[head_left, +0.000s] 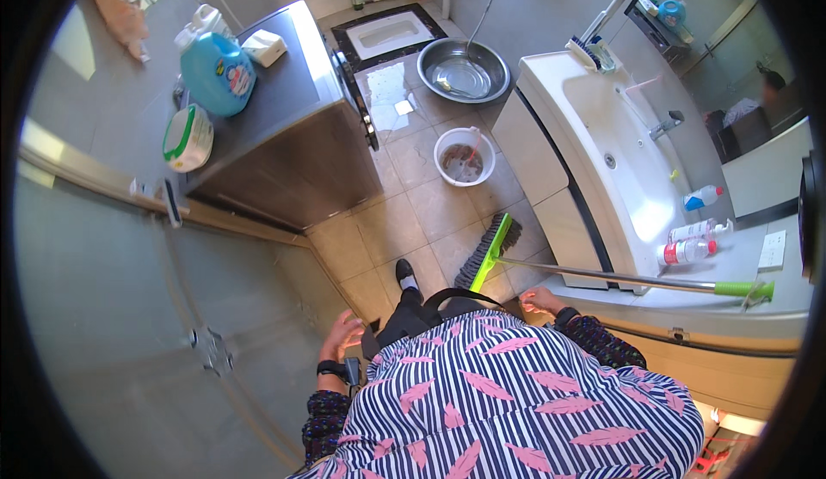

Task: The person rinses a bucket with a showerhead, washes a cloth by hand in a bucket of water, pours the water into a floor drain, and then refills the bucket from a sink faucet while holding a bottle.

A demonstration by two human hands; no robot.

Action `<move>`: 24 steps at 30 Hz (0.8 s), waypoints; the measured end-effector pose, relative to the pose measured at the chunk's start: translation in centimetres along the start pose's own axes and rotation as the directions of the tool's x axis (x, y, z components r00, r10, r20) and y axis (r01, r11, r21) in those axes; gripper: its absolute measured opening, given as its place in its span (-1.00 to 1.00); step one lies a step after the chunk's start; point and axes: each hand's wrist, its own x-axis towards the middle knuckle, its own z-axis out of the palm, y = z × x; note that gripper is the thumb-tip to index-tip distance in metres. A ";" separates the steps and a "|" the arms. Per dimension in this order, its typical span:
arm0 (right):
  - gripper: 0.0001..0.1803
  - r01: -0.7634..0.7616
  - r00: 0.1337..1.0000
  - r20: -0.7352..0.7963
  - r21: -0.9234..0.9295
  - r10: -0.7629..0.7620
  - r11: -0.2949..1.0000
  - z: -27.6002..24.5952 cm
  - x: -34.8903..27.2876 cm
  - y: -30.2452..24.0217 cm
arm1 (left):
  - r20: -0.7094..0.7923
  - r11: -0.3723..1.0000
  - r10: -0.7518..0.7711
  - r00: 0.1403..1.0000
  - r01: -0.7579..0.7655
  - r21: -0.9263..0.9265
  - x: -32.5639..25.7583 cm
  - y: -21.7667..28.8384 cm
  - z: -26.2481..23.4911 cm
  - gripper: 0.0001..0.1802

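Note:
My left hand (344,333) hangs beside my apron at the doorway, its loosely bent fingers apart and holding nothing. On the other side, my right hand (540,301) is near my waist, fingers loosely curled but apart, with nothing visible in it. Nearest to it is a broom with a green head (489,254) and dark bristles. Its metal handle (594,273) slants to the right and ends in a green grip over the washstand counter. The broom's bristles are on the tiled floor, and neither hand touches it.
A white bucket (441,169) of murky water and a metal basin (422,73) stand on the floor. A squat toilet (387,35) lies beyond. Left is a dark appliance (284,178) carrying a blue detergent bottle (215,75); right is a white sink (602,126). A glass door (112,307) flanks me.

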 end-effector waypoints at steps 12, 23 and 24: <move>-0.75 0.117 0.992 0.000 -0.297 -0.122 0.948 2.6 0.4 -2.7 | 0.344 0.836 0.497 0.797 -0.545 0.055 -1.8 18.6 3.2 -0.39; -0.80 0.061 0.998 0.008 -0.018 -0.061 0.998 0.2 2.9 -5.8 | -0.065 0.626 0.769 0.637 -0.727 0.284 -8.5 22.7 1.2 -0.57; -0.79 0.053 0.999 -0.004 -0.042 -0.053 0.998 -0.2 3.1 -7.3 | -0.140 0.609 0.780 0.610 -0.690 0.391 -9.0 23.1 1.3 -0.65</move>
